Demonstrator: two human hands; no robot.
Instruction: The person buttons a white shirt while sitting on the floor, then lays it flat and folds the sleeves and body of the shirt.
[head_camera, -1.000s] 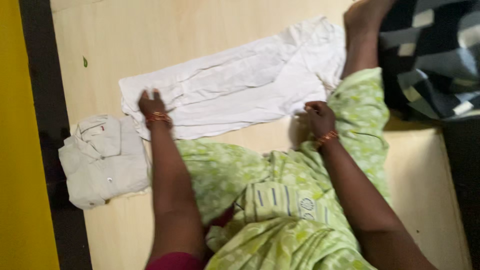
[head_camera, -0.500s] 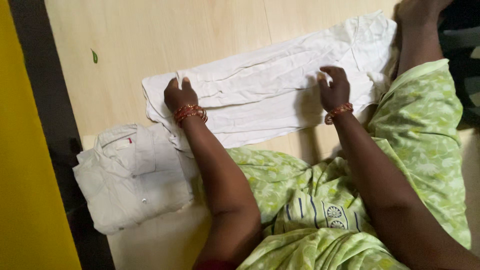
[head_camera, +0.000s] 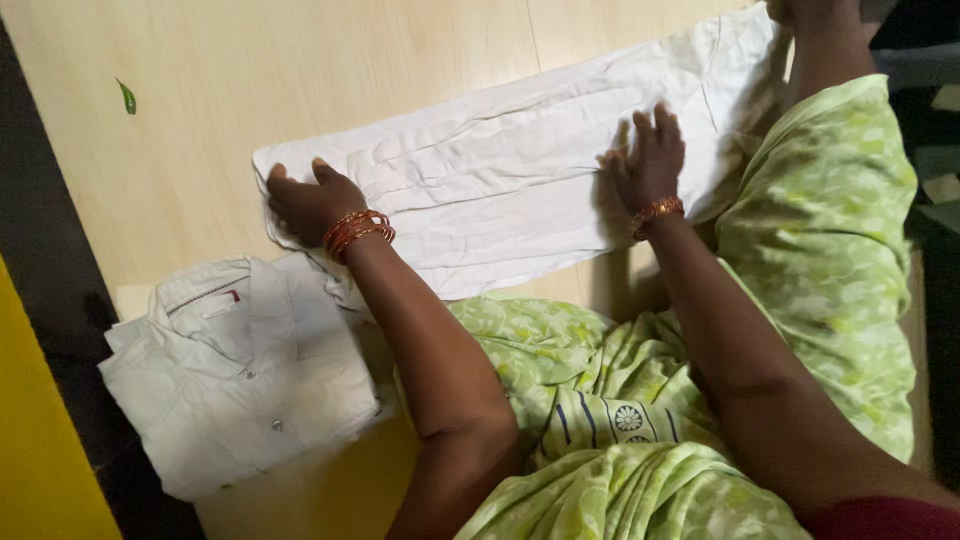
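Nearest, one folded pale grey shirt (head_camera: 240, 370) lies on the light wooden floor (head_camera: 300, 80), beside the green patterned sari (head_camera: 640, 420). Beyond it, one long white cloth (head_camera: 510, 170) is spread flat on the floor. The left hand (head_camera: 308, 203) presses its left end, fingers slightly curled, holding nothing. The right hand (head_camera: 648, 160) lies flat with fingers spread, holding nothing.

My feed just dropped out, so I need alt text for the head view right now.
Both hands press flat on a long white garment spread on a pale wooden floor: the left hand at its left end, the right hand toward its right. A folded light grey shirt lies beside the left forearm, and the person's green patterned clothing fills the lower right.
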